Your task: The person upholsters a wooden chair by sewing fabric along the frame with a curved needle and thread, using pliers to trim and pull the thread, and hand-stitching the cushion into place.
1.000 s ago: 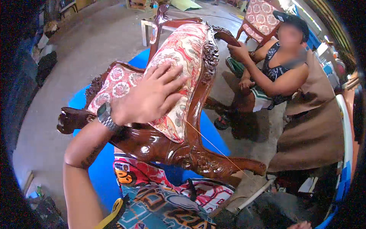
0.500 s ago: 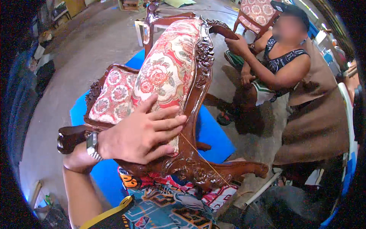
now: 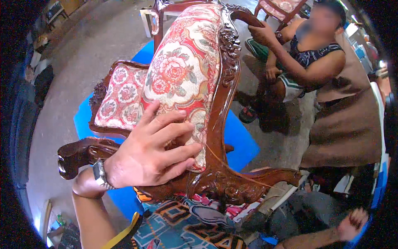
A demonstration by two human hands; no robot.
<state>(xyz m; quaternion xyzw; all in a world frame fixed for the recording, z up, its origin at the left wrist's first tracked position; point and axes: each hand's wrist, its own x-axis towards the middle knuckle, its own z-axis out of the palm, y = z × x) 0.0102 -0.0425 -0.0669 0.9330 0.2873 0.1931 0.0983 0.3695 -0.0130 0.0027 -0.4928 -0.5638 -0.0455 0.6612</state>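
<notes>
My left hand (image 3: 155, 151) lies spread on the red and cream floral backrest (image 3: 172, 72), its fingertips near the edge by the carved wood frame (image 3: 226, 91). The backrest belongs to a dark glossy armchair, tilted before me. From the backrest edge beside my fingers, a thin tan strand (image 3: 244, 177) runs taut toward the lower right and fades from sight. My right hand (image 3: 352, 224) is out at the lower right, blurred, with fingers curled; the strand points its way, but what the fingers hold cannot be made out. The floral seat (image 3: 120, 95) shows beyond.
A co-worker (image 3: 309, 62) sits at the far right, one hand on the chair's curved wooden arm. Blue sheet (image 3: 242, 137) lies on the floor under the chair. Brown cloth (image 3: 344, 141) hangs at the right. Another floral chair (image 3: 282, 10) stands behind.
My right hand and forearm have come into view at the lower right. The strand's far part has swung up and right. The chair appears slightly larger and shifted; my left hand stays on the backrest.
</notes>
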